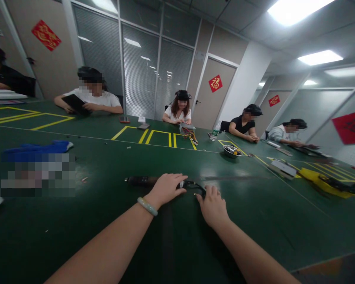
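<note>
A dark, stick-shaped device (140,181) lies across the green table in front of me, its narrow tip pointing left. My left hand (167,189), with a pale bangle on the wrist, is closed over the device's right part, thumb on the near side. From that end a black cable (198,186) with a light-coloured section runs to the right. My right hand (214,207) has its fingers curled on this cable near its bend, the thumb pointing left. My palms hide parts of the device and the cable.
Blue gloves (37,150) lie at the left beside a blurred patch. Ahead are a metal bowl (232,151) with small items, a water bottle (215,131) and a box with wires (187,128). A yellow item (325,183) lies right. Several people sit across the table (121,244).
</note>
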